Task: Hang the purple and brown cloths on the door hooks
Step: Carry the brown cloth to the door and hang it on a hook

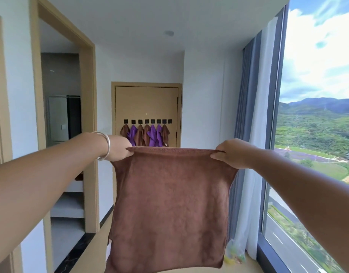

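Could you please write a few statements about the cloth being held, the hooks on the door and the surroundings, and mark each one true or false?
1. Both hands hold the brown cloth by its top corners, the left hand at one and the right hand at the other. True.
2. The held cloth is purple. False: it is brown.
3. Cloths already hang from the row of hooks on the door. True: brown and purple ones.
4. The rightmost hook carries a purple cloth. False: nothing visibly hangs from it.
5. The bracelet is on the right wrist. False: it is on the left wrist.
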Motion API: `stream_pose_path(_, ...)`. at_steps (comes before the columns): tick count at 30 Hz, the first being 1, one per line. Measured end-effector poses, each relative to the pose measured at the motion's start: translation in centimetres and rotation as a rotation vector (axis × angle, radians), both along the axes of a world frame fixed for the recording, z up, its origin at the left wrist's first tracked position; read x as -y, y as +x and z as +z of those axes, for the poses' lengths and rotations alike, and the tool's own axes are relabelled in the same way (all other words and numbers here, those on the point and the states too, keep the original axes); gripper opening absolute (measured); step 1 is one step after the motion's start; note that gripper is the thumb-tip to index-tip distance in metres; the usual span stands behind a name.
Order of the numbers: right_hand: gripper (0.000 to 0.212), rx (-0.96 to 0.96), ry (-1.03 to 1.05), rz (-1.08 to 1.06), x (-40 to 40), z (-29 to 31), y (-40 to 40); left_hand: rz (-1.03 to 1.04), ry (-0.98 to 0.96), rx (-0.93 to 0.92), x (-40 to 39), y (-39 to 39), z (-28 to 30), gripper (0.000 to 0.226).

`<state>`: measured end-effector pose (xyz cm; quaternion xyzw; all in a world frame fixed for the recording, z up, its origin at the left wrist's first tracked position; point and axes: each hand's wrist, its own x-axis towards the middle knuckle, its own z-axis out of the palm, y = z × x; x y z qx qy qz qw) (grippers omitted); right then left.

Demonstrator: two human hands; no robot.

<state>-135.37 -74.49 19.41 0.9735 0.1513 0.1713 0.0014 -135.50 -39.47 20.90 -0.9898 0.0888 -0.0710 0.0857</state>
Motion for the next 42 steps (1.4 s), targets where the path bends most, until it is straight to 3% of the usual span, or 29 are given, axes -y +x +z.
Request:
stream_pose_path(12,0.041,0.205,-0.125,-0.048,1.0,-3.5,4.4,0.042,0.016,-0.071,1.6,3.9,-3.9,0.038)
stream_pose_path(35,0.044,0.194,-0.146,-0.12,-9.8,-3.7,30.0,-0.01,-0.096,0.032,-9.0,29.5,-5.0,0.035)
stream_pose_path(42,0.044,0.152,-0.171,-0.114,-12.4,-4.8,36.6,0.017,-0.097,-0.054,-11.4,35.3,-6.0,0.036)
